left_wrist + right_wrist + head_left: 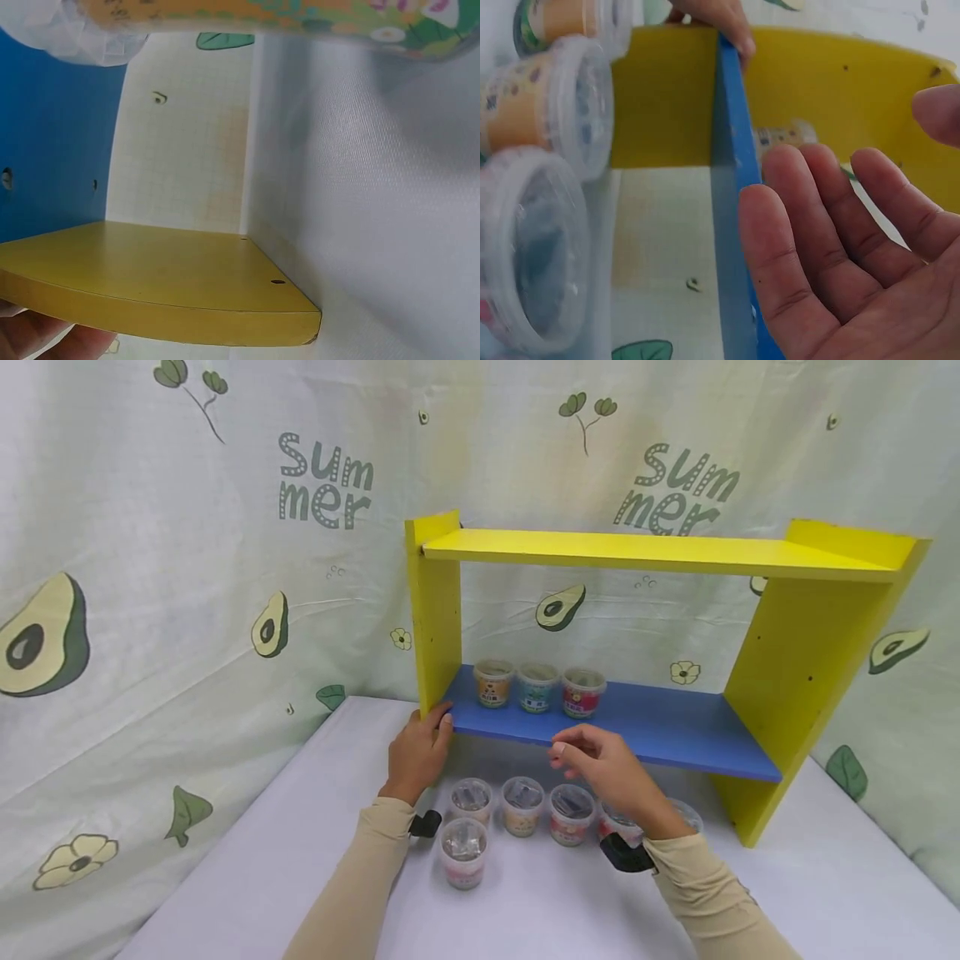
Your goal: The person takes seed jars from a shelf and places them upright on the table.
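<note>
My left hand [419, 752] holds the lower left corner of a yellow and blue shelf unit [600, 550], thumb at the blue board's front edge and fingers by the yellow side panel. In the left wrist view, fingertips [45, 334] show at the panel's edge. My right hand [603, 768] hovers empty before the blue board [660, 718], its fingers loosely bent; the right wrist view shows its bare palm. Three lidded cups stand in a row at the left of that board: orange [493, 685], teal [537, 689] and red [582, 695].
Below and in front of the blue board, several clear-lidded cups stand on the white table [300, 827], including an orange one [522, 810]. One pink cup [463, 856] stands nearer me. Behind the unit hangs a printed cloth [487, 443].
</note>
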